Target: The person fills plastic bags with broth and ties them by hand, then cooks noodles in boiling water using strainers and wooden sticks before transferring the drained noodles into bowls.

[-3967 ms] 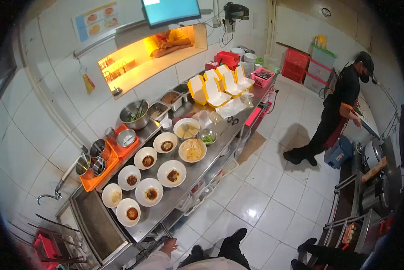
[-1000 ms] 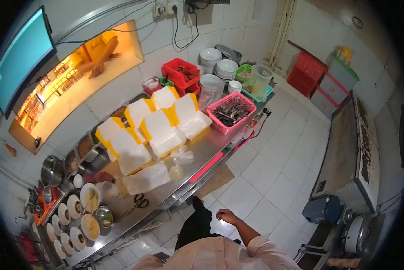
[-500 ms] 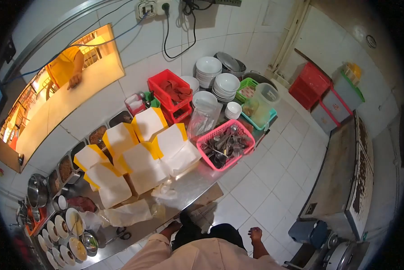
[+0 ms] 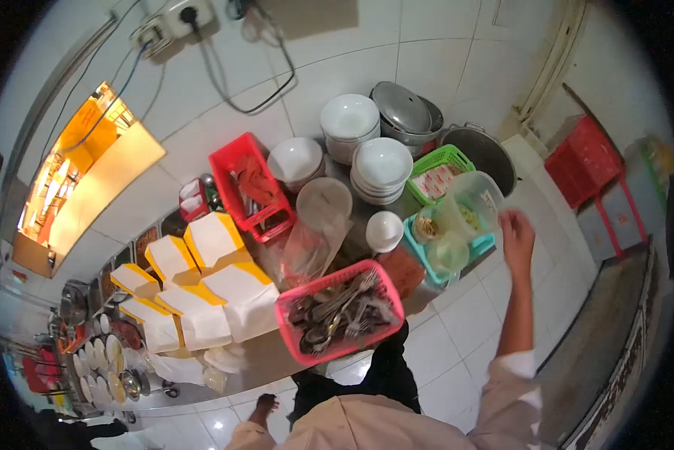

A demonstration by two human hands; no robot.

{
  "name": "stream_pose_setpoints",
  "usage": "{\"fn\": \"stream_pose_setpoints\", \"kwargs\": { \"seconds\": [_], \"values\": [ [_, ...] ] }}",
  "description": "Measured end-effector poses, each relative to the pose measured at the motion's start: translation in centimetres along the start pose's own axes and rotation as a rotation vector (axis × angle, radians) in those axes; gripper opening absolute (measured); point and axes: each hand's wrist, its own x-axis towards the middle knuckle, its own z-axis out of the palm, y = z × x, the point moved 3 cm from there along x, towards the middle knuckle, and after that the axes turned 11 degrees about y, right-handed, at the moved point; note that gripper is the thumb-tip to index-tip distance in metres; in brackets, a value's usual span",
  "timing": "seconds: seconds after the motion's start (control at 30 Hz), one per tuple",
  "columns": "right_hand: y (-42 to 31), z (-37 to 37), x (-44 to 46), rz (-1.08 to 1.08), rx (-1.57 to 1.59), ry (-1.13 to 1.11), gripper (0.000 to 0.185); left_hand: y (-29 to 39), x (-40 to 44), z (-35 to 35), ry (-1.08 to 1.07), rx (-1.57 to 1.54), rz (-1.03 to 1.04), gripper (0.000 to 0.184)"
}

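Observation:
My right hand [image 4: 517, 236] is raised beside a clear plastic container [image 4: 478, 204], which stands at the turquoise tray [image 4: 454, 259] on the counter's far end. Whether the fingers touch the container's edge cannot be made out. Low in the view, my left hand [image 4: 265, 405] hangs over the floor near the counter edge, fingers loosely apart and holding nothing. Between them is a pink basket [image 4: 340, 311] of spoons and forks. Small white bowls [image 4: 385, 231] stand behind the basket, and a green basket [image 4: 442, 174] lies behind the tray.
Open yellow-and-white boxes [image 4: 205, 307] line the counter's left part. Red baskets [image 4: 253, 186], stacked white bowls [image 4: 382, 163], a lidded pot [image 4: 402, 106] and a large dark pot [image 4: 478, 154] stand along the wall. Red crates [image 4: 583, 165] are on the floor at right.
The view has moved along the counter to its far end. My right hand has risen from low over the floor to beside the clear container. My left hand still hangs low.

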Motion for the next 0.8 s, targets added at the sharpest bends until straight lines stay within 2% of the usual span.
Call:
{"fn": "stream_pose_setpoints", "kwargs": {
  "seconds": [0.03,0.1,0.17,0.2,0.23,0.27,0.3,0.4,0.43,0.47,0.53,0.57,0.63,0.67,0.7,0.73,0.77,0.8],
  "values": [
    [-0.2,1.3,4.5,-0.034,-0.035,-0.114,0.016,-0.5,-1.8,0.9,0.082,-0.165,0.016,0.023],
    [3.0,5.2,12.3,-0.076,-0.096,-0.344,0.019,-1.1,-5.6,4.7,0.034,-0.067,-0.067,0.025],
    [6.2,9.6,17.6,-0.052,-0.139,-0.577,0.02,-1.3,-9.4,7.6,-0.061,-0.073,0.028,0.029],
    [6.4,11.7,19.3,-0.019,-0.159,-0.693,0.019,-0.8,-10.5,8.5,-0.085,0.368,0.493,0.03],
    [8.6,14.4,20.7,-0.09,-0.196,-0.774,0.021,-0.4,-11.6,9.2,0.097,0.784,0.967,0.03],
    [11.5,17.1,21.2,-0.159,-0.235,-0.854,0.024,-1.1,-12.5,11.1,0.042,0.433,0.56,0.03],
    [12.9,18.9,21.2,-0.226,-0.292,-0.945,0.029,-0.9,-13.1,12.2,0.035,0.281,0.359,0.031],
    [15.9,24.0,19.8,-0.39,-0.403,-1.097,0.041,0.8,-14.6,14.9,0.039,-0.024,0.01,0.031],
    [16.7,25.1,19.1,-0.48,-0.46,-1.157,0.048,1.3,-15.1,15.6,0.04,-0.088,-0.062,0.031],
    [17.1,25.8,19.1,-0.483,-0.457,-1.171,0.048,1.7,-15.6,16.1,0.041,-0.138,-0.117,0.031],
    [17.8,26.6,18.1,-0.753,-0.559,-1.306,0.059,2.1,-16.8,16.7,0.044,-0.203,-0.191,0.032],
    [17.8,26.8,17.8,-0.755,-0.551,-1.318,0.059,2.2,-17.4,17.0,0.045,-0.227,-0.224,0.032],
    [17.6,26.7,17.8,-0.905,-0.551,-1.244,0.047,2.6,-18.2,17.4,0.053,-0.265,-0.293,0.032],
    [17.9,26.4,17.8,-0.905,-0.548,-1.252,0.047,2.7,-18.5,17.6,0.056,-0.273,-0.325,0.033],
    [17.7,25.9,17.9,-0.902,-0.37,-1.203,0.043,2.8,-18.8,17.8,0.052,-0.274,-0.346,0.033],
    [17.4,25.6,17.9,-0.896,-0.192,-1.149,0.039,3.2,-18.7,18.0,0.055,-0.294,-0.294,0.033],
    [18.4,25.6,17.6,-0.905,-0.186,-1.158,0.039,3.9,-19.0,18.0,0.077,-0.315,-0.273,0.029],
    [20.3,25.6,17.2,-0.438,0.076,-1.29,0.034,4.4,-19.2,18.2,0.115,-0.335,-0.279,0.029]
  ]
}}
